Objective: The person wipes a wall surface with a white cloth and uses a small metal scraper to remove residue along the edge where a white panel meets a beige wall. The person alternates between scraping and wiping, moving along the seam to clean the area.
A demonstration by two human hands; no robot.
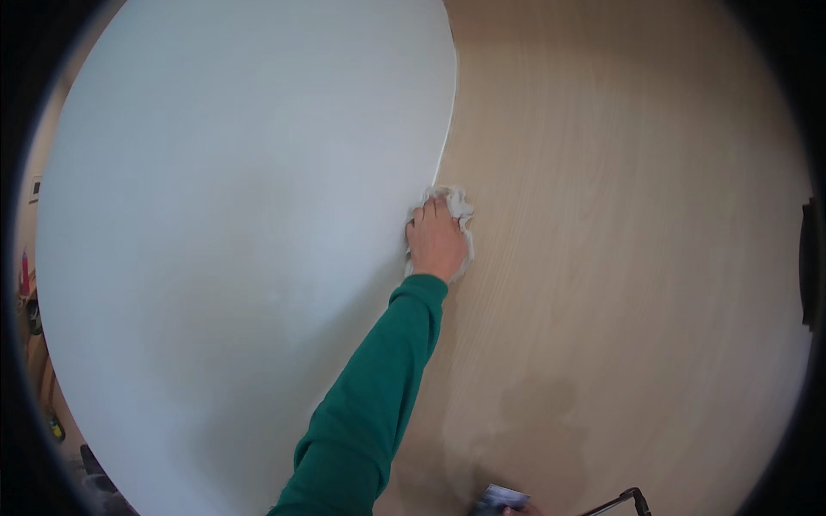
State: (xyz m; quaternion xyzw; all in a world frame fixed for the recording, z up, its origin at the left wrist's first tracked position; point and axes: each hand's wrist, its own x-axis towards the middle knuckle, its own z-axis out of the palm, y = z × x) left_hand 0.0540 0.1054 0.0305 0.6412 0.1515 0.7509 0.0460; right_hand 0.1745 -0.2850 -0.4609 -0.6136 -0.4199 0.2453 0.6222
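My left hand (439, 240), at the end of a green sleeve, presses a crumpled off-white cloth (459, 204) onto the joint between two panels. To the left is a smooth white panel (258, 161); to the right, a light wood-grain panel (613, 226). A thin pale bead (448, 132) runs along the joint above the cloth, and the hand and cloth hide part of the joint. At the bottom edge, only a little of my right hand (528, 510) shows, its fingers on a flat dark and silvery object (503, 498) whose kind I cannot tell.
A dark bent rod (635, 495) sticks up at the bottom right. On the far right rim is a dark handle-like piece (808, 264). Past the white panel's left edge are a red object (25, 274), a yellow-and-black item (56, 426) and a wall plate (35, 188).
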